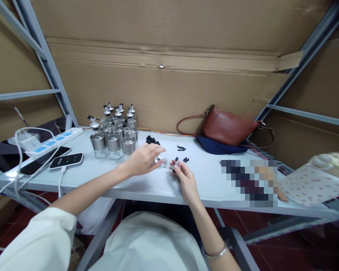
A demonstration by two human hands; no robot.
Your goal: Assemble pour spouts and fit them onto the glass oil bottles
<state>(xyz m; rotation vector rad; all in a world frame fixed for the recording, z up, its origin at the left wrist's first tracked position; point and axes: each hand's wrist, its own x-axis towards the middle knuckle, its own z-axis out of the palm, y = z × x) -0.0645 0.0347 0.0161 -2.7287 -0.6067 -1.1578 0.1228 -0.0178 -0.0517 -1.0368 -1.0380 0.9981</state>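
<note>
My left hand [145, 159] hovers over the white table with its fingers stretched and its thumb apart. Beside its thumb is a shiny silver ring-like part [164, 162], partly hidden by the hand. My right hand [187, 181] pinches a small black-and-silver pourer spout [175, 162] just above the table. Close by lie a few tiny black pieces [186, 160] and several thin black strips [181, 148]. A heap of black stoppers [151, 140] sits behind my left hand. Glass bottles with steel bands [113, 143] stand to the left; several carry silver pourer tops, and the front ones are uncapped.
On the left are a power strip [59, 141], a dark phone [45, 161] and a small device [66, 161] with white cables. A brown handbag [230, 126] rests on dark blue cloth [220, 146] at the back right. A dotted sheet [307, 182] lies at the right.
</note>
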